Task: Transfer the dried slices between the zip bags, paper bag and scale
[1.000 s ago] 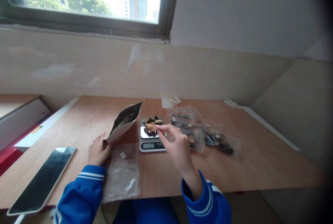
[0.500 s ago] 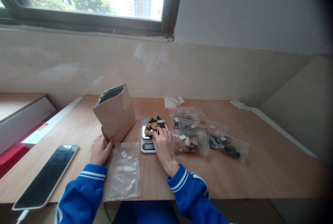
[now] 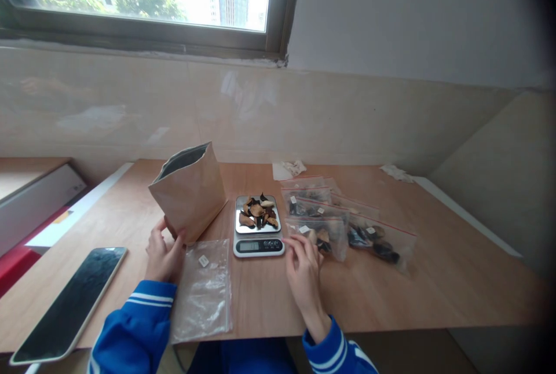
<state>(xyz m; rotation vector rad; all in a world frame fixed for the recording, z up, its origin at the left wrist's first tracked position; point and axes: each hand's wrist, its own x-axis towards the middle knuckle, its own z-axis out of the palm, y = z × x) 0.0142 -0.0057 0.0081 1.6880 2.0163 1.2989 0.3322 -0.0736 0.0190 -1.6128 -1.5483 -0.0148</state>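
My left hand [image 3: 164, 255] grips the lower corner of a brown paper pouch [image 3: 189, 189] that stands upright with its mouth open. A small digital scale [image 3: 258, 226] sits in the middle of the wooden table [image 3: 434, 281], with dark and tan dried slices [image 3: 259, 212] piled on its pan. My right hand [image 3: 304, 264] rests just right of the scale's front edge, fingers loosely stretched and holding nothing, next to the nearest filled zip bag [image 3: 319, 235]. An empty clear zip bag [image 3: 204, 287] lies flat between my arms.
Several more filled zip bags [image 3: 373, 238] lie in a row to the right of the scale. A black phone [image 3: 69, 301] lies face up at the left. Crumpled paper scraps [image 3: 291, 168] sit near the wall, and a white and red ledge [image 3: 39, 206] borders the table's left side.
My right hand has drawn back from the scale pan to the table beside the scale, leaving the slices on it. The pouch, tilted a second ago, now stands upright in my left hand.
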